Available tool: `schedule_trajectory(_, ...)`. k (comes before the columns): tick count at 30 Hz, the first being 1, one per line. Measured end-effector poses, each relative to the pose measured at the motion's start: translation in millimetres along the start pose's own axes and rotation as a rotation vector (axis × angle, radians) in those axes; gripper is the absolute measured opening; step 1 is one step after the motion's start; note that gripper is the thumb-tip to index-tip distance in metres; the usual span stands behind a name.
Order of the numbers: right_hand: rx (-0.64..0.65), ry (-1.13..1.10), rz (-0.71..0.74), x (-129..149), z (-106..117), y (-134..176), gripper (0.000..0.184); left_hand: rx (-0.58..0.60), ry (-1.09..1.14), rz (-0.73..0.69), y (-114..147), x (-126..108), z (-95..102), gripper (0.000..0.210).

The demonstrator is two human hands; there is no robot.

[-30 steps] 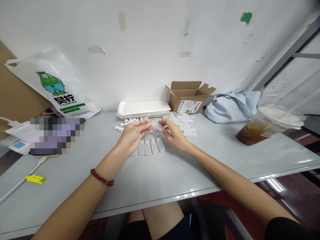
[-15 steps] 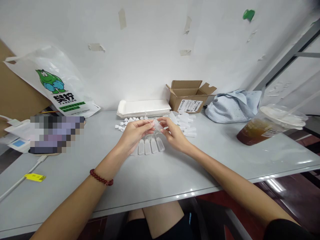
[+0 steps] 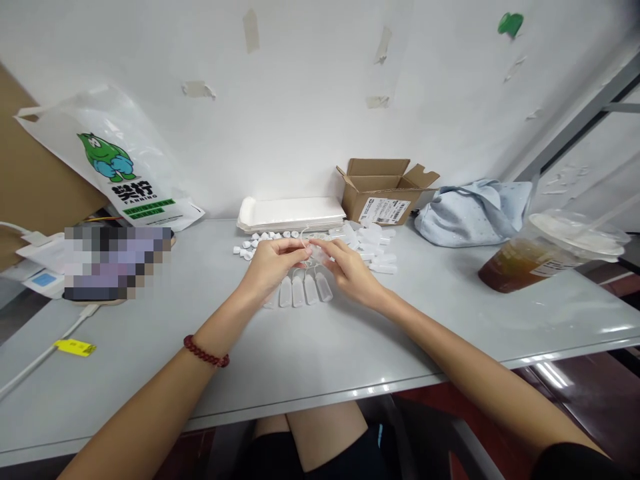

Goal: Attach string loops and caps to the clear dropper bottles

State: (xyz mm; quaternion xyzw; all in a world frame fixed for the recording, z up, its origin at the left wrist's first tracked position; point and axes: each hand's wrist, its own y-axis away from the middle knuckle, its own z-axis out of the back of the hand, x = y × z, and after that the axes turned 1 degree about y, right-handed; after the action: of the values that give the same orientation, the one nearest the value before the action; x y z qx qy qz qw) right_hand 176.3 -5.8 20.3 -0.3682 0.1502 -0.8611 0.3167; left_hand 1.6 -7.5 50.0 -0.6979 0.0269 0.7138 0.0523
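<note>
Over the middle of the table, my left hand point(image 3: 273, 267) and my right hand point(image 3: 355, 273) meet at their fingertips around a small translucent plastic bottle point(image 3: 317, 253). My right fingers are closed on the bottle and partly cover it. A thin white cord point(image 3: 303, 237) rises beside my left fingertips, which are pinched together at the bottle's left end. Just below my hands, several similar translucent bottles point(image 3: 299, 292) lie in a fanned row with thin white strands at their tops. Small white caps point(image 3: 270, 236) lie behind my left hand, and loose translucent bottles point(image 3: 383, 260) behind my right.
A stack of white trays point(image 3: 293, 213) and an open cardboard box point(image 3: 380, 193) stand against the wall. At right are a blue cloth bag point(image 3: 470, 213) and a tilted drink cup point(image 3: 520, 260). A phone point(image 3: 120, 267), a white cable point(image 3: 45, 360) and a plastic bag point(image 3: 115, 153) are at left.
My fingertips have drawn closer over the bottle, so less of it shows. The view has shifted slightly; the row of bottles lies as before.
</note>
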Motion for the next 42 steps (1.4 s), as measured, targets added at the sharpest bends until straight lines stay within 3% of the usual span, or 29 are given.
schedule_trajectory(4,-0.018,-0.013,-0.035,0,2,-1,0.045,0.013,-0.197,-0.04,-6,2,11.3,0.02)
schedule_trajectory(9,-0.071,0.019,-0.037,-4,5,-2,0.045,-0.124,-0.891,-0.343,-17,16,31.2,0.022)
schedule_trajectory(12,-0.074,0.029,-0.036,-5,5,-2,0.044,-0.041,-1.064,-0.379,-21,25,34.6,0.026)
schedule_trajectory(17,-0.067,0.02,-0.023,-2,5,-2,0.043,0.096,-1.125,-0.337,-22,30,29.5,0.029)
schedule_trajectory(26,-0.089,0.019,-0.029,-2,7,-3,0.044,-0.073,-1.038,-0.294,-26,24,40.1,0.023)
schedule_trajectory(32,-0.075,0.026,-0.02,-3,6,-2,0.043,-0.038,-1.064,-0.28,-27,21,41.7,0.015)
schedule_trajectory(42,-0.064,0.035,-0.012,-4,5,-2,0.042,0.021,-1.229,-0.281,-26,22,40.9,0.031)
